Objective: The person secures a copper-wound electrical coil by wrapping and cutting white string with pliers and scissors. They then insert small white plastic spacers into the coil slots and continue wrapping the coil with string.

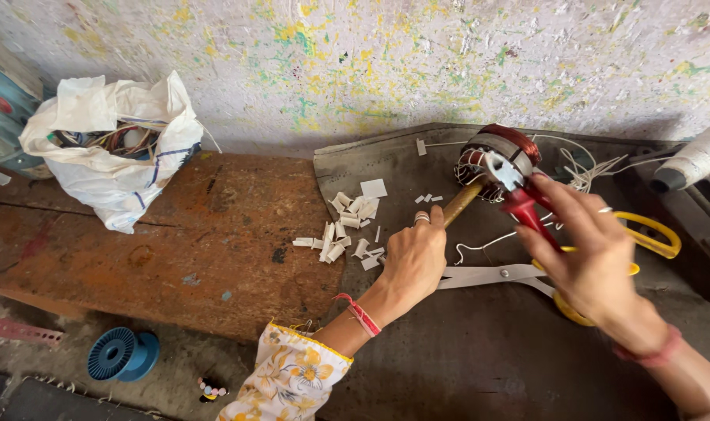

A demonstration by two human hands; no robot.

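A round motor stator (501, 156) with copper windings lies on a dark mat (448, 351). My right hand (593, 253) grips red-handled pliers (526, 204), and their metal jaws touch the stator's windings. My left hand (413, 257) is closed around a wooden rod (462, 203) whose far end reaches the stator. A ring shows on a left finger and a red thread band circles that wrist. White string (581, 168) trails from the stator.
Yellow-handled scissors (519, 274) lie under my right hand. Several small white paper strips (347, 226) are scattered on the mat. A white sack of wires (113, 156) sits on the rusty board. A blue spool (121, 355) lies low left, a white thread cone (694, 160) far right.
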